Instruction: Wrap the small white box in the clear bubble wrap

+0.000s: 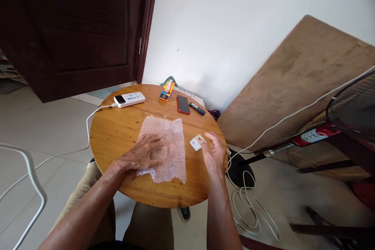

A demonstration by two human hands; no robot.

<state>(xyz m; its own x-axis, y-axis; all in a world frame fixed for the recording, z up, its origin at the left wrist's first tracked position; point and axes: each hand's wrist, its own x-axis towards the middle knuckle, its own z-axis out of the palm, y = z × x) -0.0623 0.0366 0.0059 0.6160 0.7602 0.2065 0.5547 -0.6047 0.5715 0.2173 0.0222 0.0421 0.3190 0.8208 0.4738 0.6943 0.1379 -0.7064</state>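
- A sheet of bubble wrap (174, 144) lies spread on the round wooden counter (108, 140), near its middle, its lower edge ragged.
- The left hand (143, 151) rests palm down on the left part of the sheet; its grip is loose, with fingers and thumb spread.
- Just right of the sheet, a small flat box (195, 143) with a printed label lies on the wood.
- The right hand (214, 154) is at the box's right edge, its grip parted, thumb and fingers not closed; whether the thumb touches the box I cannot tell.
- Beyond the sheet stands an orange tape dispenser (166, 90), then a red-edged phone (183, 105) and a narrow dark object (197, 108) beside it.
- Toward the far left of the counter lies a white device (131, 99) with a white cable (88, 125) plugged in.
- Further out are a dark door (84, 27), a white wall (222, 23) and a leaning wooden board (295, 70).
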